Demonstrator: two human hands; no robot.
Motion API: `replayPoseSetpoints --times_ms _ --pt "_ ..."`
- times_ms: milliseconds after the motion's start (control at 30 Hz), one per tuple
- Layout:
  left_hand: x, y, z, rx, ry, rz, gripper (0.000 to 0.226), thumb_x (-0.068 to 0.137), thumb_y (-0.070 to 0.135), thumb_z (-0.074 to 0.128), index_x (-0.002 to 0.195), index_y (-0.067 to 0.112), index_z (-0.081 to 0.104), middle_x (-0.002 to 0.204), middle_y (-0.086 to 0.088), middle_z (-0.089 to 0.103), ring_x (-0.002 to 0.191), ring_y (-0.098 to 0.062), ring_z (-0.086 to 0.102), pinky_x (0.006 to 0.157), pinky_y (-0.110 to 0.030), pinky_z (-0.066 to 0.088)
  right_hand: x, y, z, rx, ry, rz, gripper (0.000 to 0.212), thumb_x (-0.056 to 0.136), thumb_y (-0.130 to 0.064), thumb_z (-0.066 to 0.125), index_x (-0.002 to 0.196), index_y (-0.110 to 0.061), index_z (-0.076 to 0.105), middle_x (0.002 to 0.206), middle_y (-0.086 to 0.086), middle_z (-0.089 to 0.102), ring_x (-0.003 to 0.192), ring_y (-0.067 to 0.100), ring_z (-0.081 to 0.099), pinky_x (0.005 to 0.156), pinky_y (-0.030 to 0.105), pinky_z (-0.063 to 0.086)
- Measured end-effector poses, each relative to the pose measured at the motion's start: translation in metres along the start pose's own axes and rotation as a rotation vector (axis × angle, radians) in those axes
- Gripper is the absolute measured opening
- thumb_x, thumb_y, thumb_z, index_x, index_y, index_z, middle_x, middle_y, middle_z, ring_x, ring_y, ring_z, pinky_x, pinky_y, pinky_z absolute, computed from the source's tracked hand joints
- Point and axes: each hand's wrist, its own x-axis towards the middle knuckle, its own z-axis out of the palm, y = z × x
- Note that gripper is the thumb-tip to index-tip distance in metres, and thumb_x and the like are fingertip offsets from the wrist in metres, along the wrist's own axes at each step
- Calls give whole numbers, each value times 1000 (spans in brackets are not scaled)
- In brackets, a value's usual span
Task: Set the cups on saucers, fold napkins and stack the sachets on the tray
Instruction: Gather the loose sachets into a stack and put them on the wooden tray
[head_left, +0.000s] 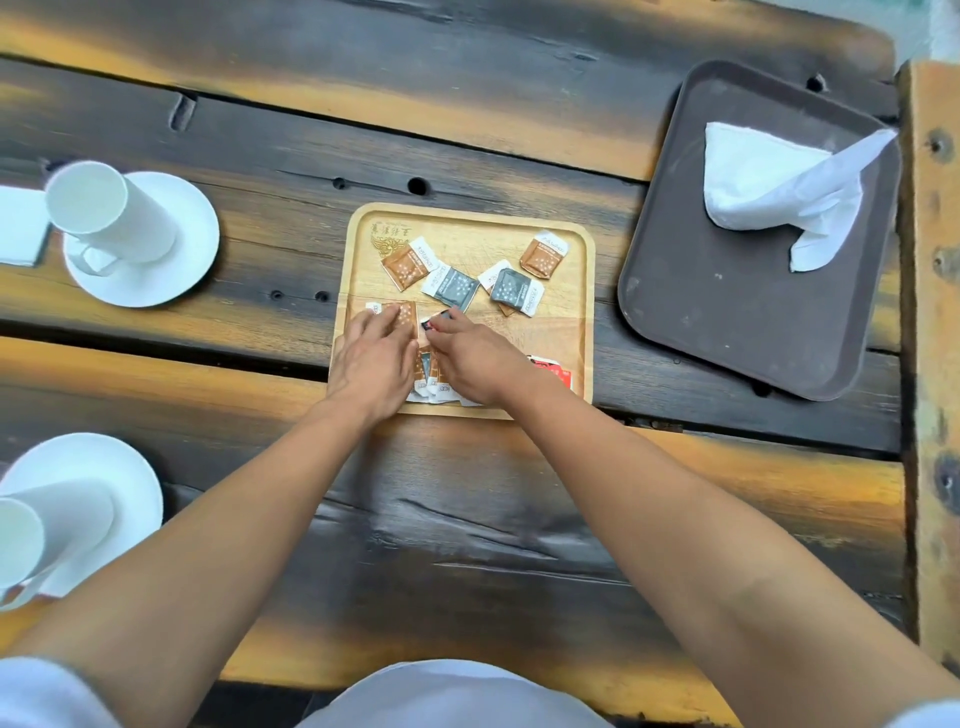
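So both hands are down on the near-left part of the wooden tray (358, 228), which sits mid-table on the dark plank table (467, 519). The left hand (371, 358) has its fingers fairly straight and close together, lying flat on a brown sachet (402, 314) by the tray's left rim. The right hand (475, 364) is just beside it, fingertips pinched on a small dark sachet (434, 323). There's a messy little pile of sachets (431, 387) half hidden under both hands, and the loose sachets (454, 288), brown and grey, are scattered over the far half of the tray. Off left, the far cup (109, 208) sits on its saucer (176, 260), same for the near cup (52, 525) and near saucer (93, 467). A crumpled napkin (769, 182) lies on the brown tray (727, 322) at right.
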Motion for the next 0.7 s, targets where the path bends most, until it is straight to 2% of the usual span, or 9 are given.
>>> replayPoseSetpoints --times_ms 133,333,400,433,500,567,700 --pt "-3 -5 -1 59 -7 22 45 100 41 33 139 25 50 156 -1 36 140 -32 27 110 -51 28 -4 8 0 -160 -42 77 52 104 -34 31 144 -1 39 161 9 22 151 27 8 120 41 20" --pt "-5 -4 -6 46 -65 8 46 100 44 31 140 27 46 158 3 31 144 -29 22 113 -53 24 -23 18 -2 -121 -41 234 56 104 -34 31 150 -3 27 164 8 13 151 28 6 122 39 16" --pt "-6 -2 -12 41 -62 11 46 100 43 30 141 26 45 156 3 35 143 -29 24 112 -52 26 -32 16 -6 -32 36 271 49 102 -26 35 147 -5 35 160 7 24 149 28 18 118 38 25" --pt "-6 0 -16 35 -50 12 46 101 41 30 140 25 46 155 3 37 142 -29 26 112 -51 27 -37 15 -9 14 98 304 44 100 -22 38 141 -6 44 154 9 35 143 30 32 113 38 33" --pt "-10 6 -24 10 -14 16 44 101 38 32 138 21 48 151 0 42 138 -29 31 110 -49 29 -52 15 -17 81 220 386 31 93 -13 42 118 -5 59 131 13 54 118 34 54 95 36 46" --pt "-17 16 -32 17 11 38 44 101 36 34 137 18 50 146 -3 47 132 -31 37 106 -47 32 -72 17 -23 93 236 453 24 89 -11 43 104 -6 61 117 16 61 108 37 57 83 34 45" --pt "-45 47 -43 77 -33 47 43 100 36 35 132 15 55 134 -10 57 123 -35 46 100 -44 39 -118 19 -29 83 191 544 34 88 -18 45 115 -11 63 119 18 62 109 38 57 82 35 47"
